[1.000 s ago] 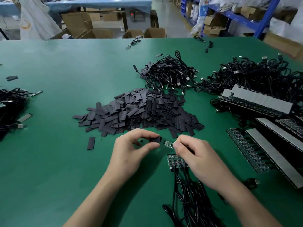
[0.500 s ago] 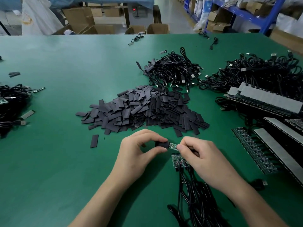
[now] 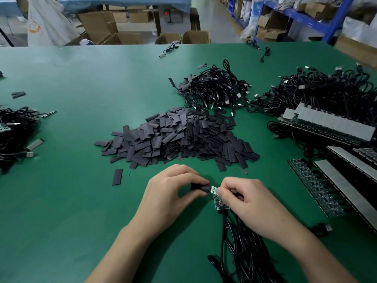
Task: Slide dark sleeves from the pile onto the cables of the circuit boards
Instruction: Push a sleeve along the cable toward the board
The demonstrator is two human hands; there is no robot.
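My left hand (image 3: 171, 193) pinches a short dark sleeve (image 3: 200, 187) between thumb and forefinger. My right hand (image 3: 244, 201) pinches a small green circuit board (image 3: 213, 189), whose tip sits at the sleeve's open end. More small boards (image 3: 216, 204) lie just below, with their black cables (image 3: 242, 248) trailing toward me. The big pile of dark sleeves (image 3: 179, 135) lies beyond both hands on the green table (image 3: 81, 201).
A tangle of USB cables (image 3: 216, 88) sits behind the pile. More cables (image 3: 318, 92) and stacked board strips (image 3: 330, 127) fill the right side. A cable bundle (image 3: 14, 135) lies at the left edge. A single sleeve (image 3: 117, 176) lies left of my hands.
The sleeve and the board's tip have come together; a second ago a gap lay between them. My view has tilted a little, shifting the table's contents downward in the frame.
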